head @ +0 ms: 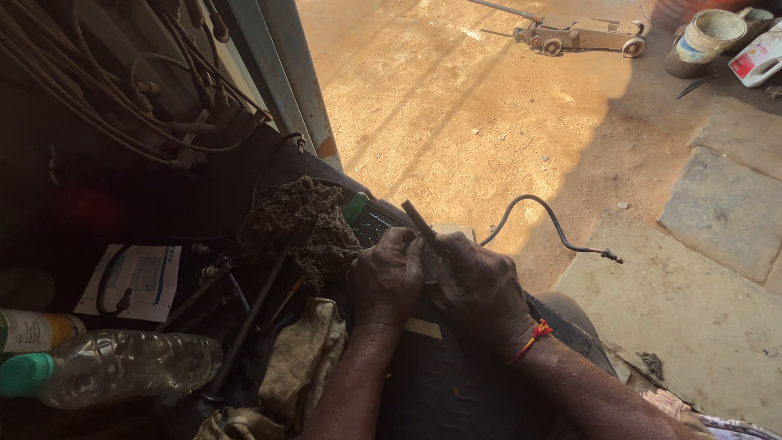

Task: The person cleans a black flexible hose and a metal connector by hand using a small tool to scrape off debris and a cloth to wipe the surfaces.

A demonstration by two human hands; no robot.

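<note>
Both my hands meet in the lower middle of the head view. My left hand and my right hand are closed together around a thin dark hose, whose black end sticks up between them. The hose curves out to the right over the ground and ends in a small metal fitting. A red thread band circles my right wrist. My hands rest over a dark ribbed mat. A matted dark rag lies just left of my left hand.
Pale cables hang at the upper left. A clear plastic bottle with a green cap lies at the lower left beside a paper sheet. Metal rods and a dirty cloth lie nearby. A floor jack, bucket and white jug stand far off.
</note>
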